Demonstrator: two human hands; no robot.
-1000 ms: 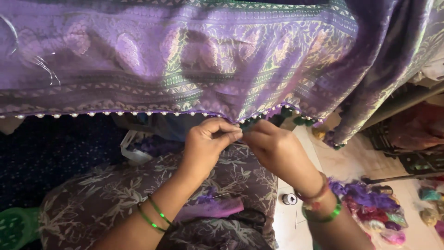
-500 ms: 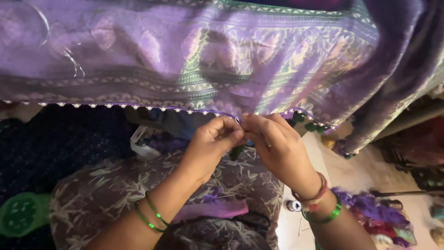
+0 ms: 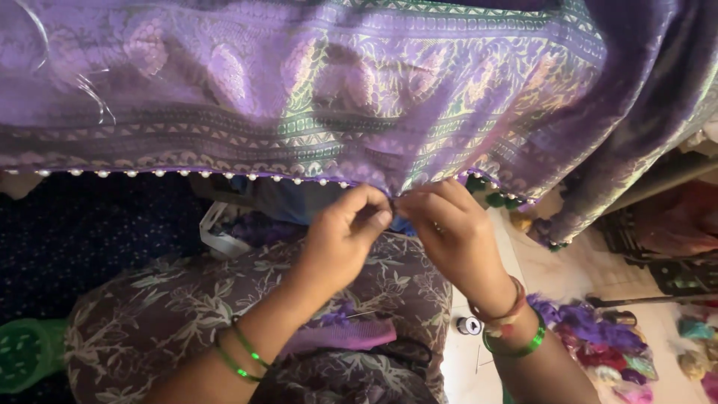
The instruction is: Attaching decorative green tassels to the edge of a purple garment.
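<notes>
Hands meet at the beaded lower edge of a purple patterned cloth [image 3: 314, 97] draped overhead: the left hand [image 3: 340, 239] and the right hand [image 3: 449, 232] each close finger and thumb on the hem, fingertips almost touching, though what lies between them is too small to make out. Judging from this, a tug could slip the fine hem from the pinch, or pull loose the row of small pale beads [image 3: 187, 173] running left along that hem. Farther from the hem, a comb [image 3: 344, 337] rests on the lap, a small spool [image 3: 469, 325] on the floor beside it, and coloured thread bundles [image 3: 606, 352] lie beyond.
</notes>
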